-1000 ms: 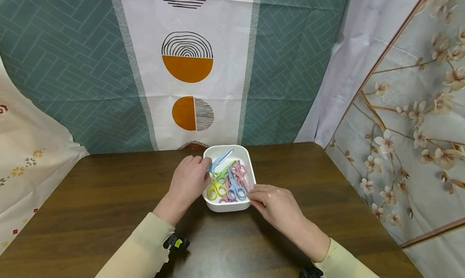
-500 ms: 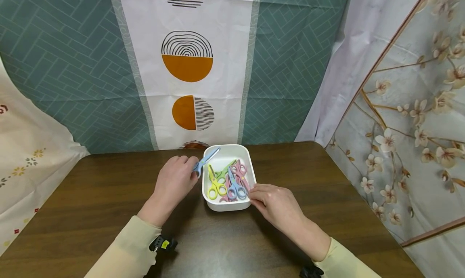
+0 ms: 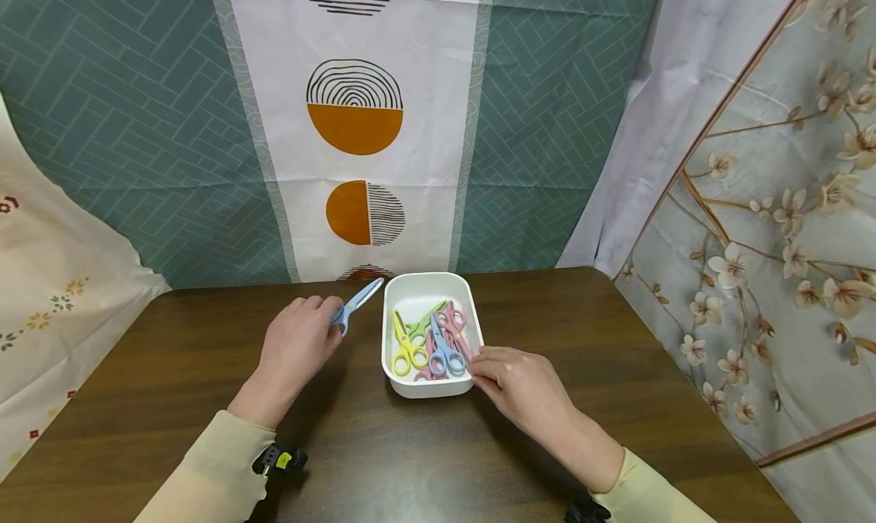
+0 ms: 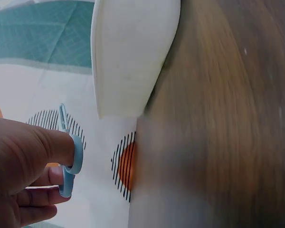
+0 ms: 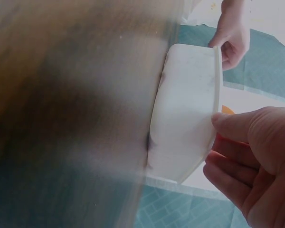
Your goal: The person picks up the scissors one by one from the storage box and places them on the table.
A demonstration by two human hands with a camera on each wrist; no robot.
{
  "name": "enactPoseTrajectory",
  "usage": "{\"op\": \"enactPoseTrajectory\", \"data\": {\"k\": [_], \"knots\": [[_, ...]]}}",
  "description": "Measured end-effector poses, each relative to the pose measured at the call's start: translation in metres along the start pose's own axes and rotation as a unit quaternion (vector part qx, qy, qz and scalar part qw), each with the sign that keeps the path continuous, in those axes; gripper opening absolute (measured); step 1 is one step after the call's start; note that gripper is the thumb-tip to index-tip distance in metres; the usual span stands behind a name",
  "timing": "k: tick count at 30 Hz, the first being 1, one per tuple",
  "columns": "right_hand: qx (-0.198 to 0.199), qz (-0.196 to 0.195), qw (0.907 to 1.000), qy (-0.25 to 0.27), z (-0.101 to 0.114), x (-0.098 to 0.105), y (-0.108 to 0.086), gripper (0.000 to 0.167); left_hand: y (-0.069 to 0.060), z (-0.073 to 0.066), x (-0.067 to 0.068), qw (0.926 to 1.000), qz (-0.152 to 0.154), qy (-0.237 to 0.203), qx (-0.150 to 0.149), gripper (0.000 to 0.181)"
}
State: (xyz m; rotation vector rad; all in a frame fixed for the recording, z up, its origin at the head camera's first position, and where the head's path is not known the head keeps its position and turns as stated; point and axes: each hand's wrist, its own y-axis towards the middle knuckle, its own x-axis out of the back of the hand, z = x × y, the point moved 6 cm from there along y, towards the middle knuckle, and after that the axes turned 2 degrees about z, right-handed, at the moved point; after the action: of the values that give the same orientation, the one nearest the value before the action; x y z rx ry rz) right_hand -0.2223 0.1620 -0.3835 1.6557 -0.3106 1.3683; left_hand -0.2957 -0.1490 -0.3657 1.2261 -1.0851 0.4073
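Observation:
My left hand (image 3: pixel 296 344) holds a pair of light blue scissors (image 3: pixel 360 300) by the handles, in the air left of a white box (image 3: pixel 431 389). Its blades point away and to the right. In the left wrist view, the thumb and fingers are at the blue handle loops (image 4: pixel 78 154). With thumb and fingers, my right hand (image 3: pixel 523 390) pinches the box's near right rim. Inside the box lie yellow scissors (image 3: pixel 401 340), green scissors (image 3: pixel 426 321), another blue pair (image 3: pixel 438 340) and pink scissors (image 3: pixel 453 325), partly overlapping.
The box stands on a dark brown wooden table (image 3: pixel 424 462), near its far edge. Behind hangs a teal and white patterned cloth (image 3: pixel 438 128). Floral cloth (image 3: pixel 766 295) hangs on the right, a cream cloth (image 3: pixel 61 280) on the left.
My left hand has moved left with the blue scissors, from over the box to beside it. The yellow scissors now show fully. The right hand and box have stayed put.

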Motion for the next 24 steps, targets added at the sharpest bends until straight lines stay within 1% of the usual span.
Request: {"op": "enactPoseTrajectory", "data": {"k": [8,14,19,24], "knots": [[0.002,0.0,1.0,0.0,0.001,0.0,0.0,0.024,-0.009,0.018,-0.001,0.9998,0.012,-0.001,0.013,0.029],[0.004,-0.002,1.0,-0.002,0.001,0.0,0.001,0.024,-0.016,0.035,-0.005,0.999,0.031,0.002,0.033,0.031],[0.005,-0.001,1.0,-0.003,0.001,0.0,0.001,0.024,-0.021,0.049,-0.011,0.9974,0.052,0.001,0.051,0.032],[0.005,-0.002,1.0,-0.003,0.001,0.0,0.0,0.023,-0.027,0.063,-0.017,0.9935,0.086,-0.003,0.075,0.029]]}}
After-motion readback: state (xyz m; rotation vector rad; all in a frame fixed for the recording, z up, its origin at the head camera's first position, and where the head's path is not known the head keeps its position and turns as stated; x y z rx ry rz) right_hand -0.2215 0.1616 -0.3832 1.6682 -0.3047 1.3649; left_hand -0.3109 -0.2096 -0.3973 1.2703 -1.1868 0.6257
